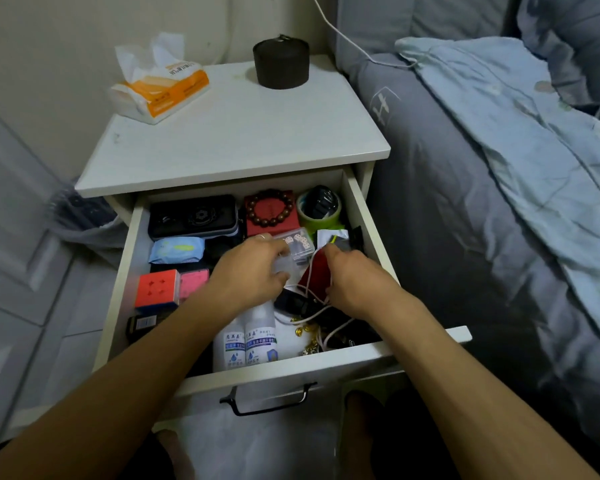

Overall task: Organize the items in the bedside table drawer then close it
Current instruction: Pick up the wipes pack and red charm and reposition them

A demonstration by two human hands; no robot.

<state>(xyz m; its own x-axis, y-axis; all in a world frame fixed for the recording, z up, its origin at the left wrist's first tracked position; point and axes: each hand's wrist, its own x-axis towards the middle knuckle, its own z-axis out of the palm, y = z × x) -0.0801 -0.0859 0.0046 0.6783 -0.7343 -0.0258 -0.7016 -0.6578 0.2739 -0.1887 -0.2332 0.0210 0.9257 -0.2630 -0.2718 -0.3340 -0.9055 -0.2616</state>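
You're mid-sort: the drawer [364, 216] is wide open, its left side neat, right-front cables [321, 311] still tangled, your left hand [248, 275] fingers curled on a clear box [284, 265], right hand [352, 280] pinching a cable

The left hand [248, 271] covers most of a clear plastic case [293, 249]; whether its fingers grip it cannot be determined. The right hand [355, 278] hides the near part of a dark red box [314, 277] and a white cable [312, 315]. Print on the two bottles [246, 337] at the drawer [284, 370] front edge is illegible. The bed [499, 202] is cut off at the right edge.
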